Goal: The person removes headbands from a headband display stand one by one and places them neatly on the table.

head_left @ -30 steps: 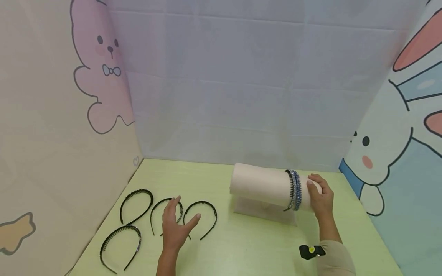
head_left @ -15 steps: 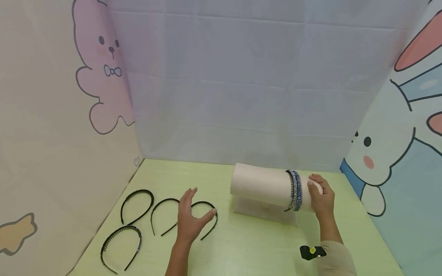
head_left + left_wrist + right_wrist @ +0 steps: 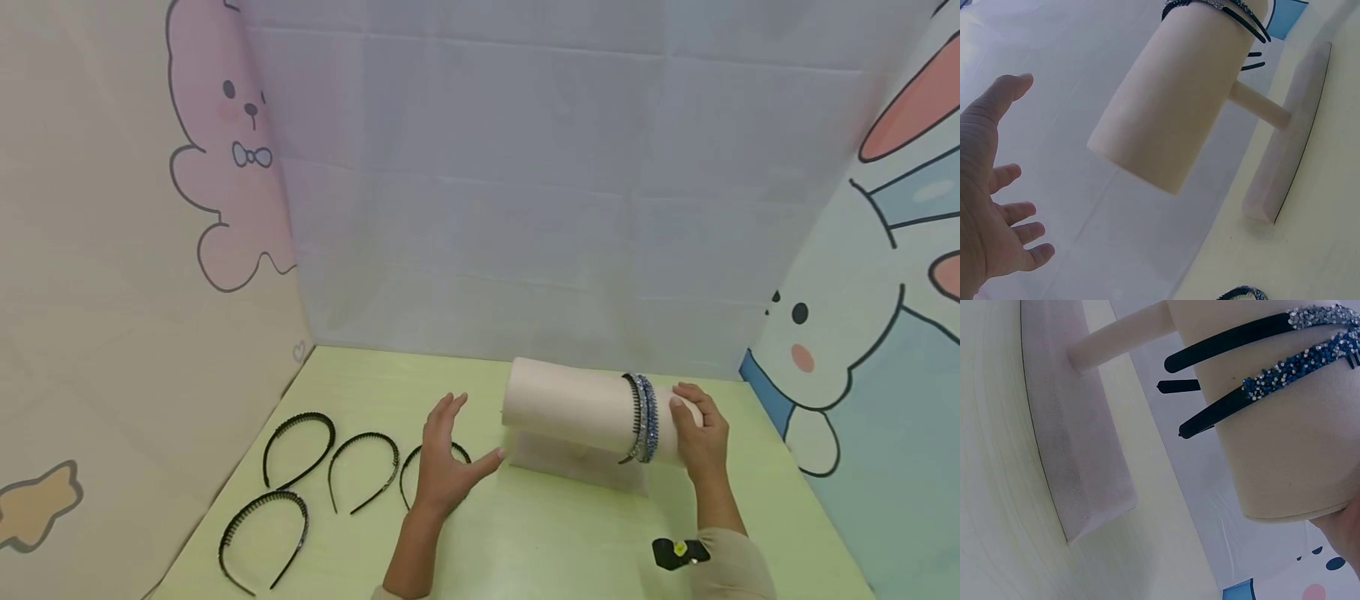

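Note:
A pale padded cylinder (image 3: 570,404) lies sideways on a stem above a flat base (image 3: 1288,140). Around its right part sit a silver glittery headband (image 3: 1322,315) and a blue glittery one (image 3: 1297,369), side by side. My right hand (image 3: 701,429) grips the cylinder's right end, thumb in front; in the right wrist view only a bit of that hand shows. My left hand (image 3: 447,467) is in the air just left of the cylinder's left end, fingers spread and holding nothing, partly covering a black headband (image 3: 409,467). In the left wrist view its thumb and fingers stand apart.
Three more headbands lie on the green table (image 3: 555,542): one (image 3: 395,467) left of my left hand, another (image 3: 330,433) farther left, and a toothed one (image 3: 303,521) at front left. Cloth walls with cartoon prints enclose the table's back and sides.
My left hand has moved right, from over the middle headbands toward the cylinder's left end, uncovering one headband. My right hand has kept its grip on the cylinder.

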{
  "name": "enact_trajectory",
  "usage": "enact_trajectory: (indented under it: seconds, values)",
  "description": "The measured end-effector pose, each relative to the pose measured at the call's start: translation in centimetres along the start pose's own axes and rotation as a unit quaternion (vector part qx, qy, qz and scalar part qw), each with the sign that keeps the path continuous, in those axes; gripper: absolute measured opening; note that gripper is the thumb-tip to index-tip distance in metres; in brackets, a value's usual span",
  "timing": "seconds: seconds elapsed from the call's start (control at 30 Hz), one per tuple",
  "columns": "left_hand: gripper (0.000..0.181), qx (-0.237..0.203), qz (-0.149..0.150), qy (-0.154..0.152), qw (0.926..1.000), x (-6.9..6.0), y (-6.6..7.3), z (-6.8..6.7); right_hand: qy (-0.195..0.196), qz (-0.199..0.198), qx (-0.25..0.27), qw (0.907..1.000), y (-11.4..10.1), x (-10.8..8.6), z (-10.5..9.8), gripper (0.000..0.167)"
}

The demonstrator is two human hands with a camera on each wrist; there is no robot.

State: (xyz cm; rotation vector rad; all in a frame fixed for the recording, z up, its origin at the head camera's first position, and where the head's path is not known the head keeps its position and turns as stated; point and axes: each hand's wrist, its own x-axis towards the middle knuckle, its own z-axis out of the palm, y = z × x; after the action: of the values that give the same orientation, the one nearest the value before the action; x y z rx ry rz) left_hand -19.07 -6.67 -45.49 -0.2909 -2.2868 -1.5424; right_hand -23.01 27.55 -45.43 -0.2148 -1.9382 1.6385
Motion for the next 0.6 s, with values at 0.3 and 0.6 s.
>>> enact_trajectory:
  seconds: [0.3, 0.6]
  values:
    - [0.082, -0.007, 0.029, -0.03, 0.9991, 0.8, 0.9, 2.1, 0.0, -0.005, -0.007, 1.0, -0.9, -0.4, 0.0, 0.024]
    - [0.082, 0.0, 0.069, -0.062, 0.9957, 1.8, 1.6, 4.0, 0.001, 0.027, -0.014, 0.9995, 1.3, 0.6, -0.1, 0.026]
